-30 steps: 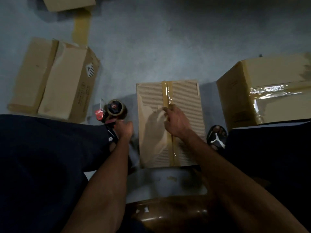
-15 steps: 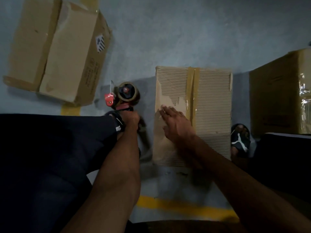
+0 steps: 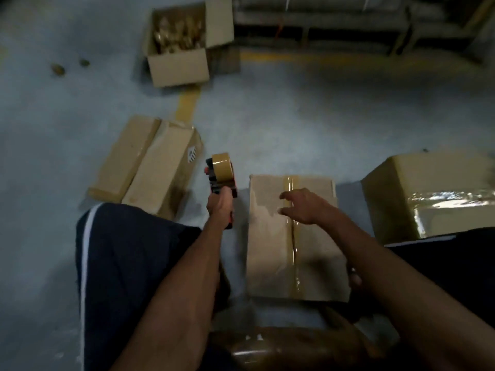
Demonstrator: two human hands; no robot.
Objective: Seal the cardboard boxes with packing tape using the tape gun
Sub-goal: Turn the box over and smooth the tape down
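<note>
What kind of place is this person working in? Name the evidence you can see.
Probably a warehouse or packing area: taped cardboard boxes lie on a bare concrete floor, an open box holds goods, and the left hand grips a tape gun.

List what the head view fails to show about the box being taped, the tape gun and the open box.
- Box in front: its near end, hidden by the right forearm and shadow.
- Tape gun: its handle, wrapped by the left hand; its blade faces away.
- Open box: contents blurred and dim.
- Right hand: whether it touches the box, blurred.
</note>
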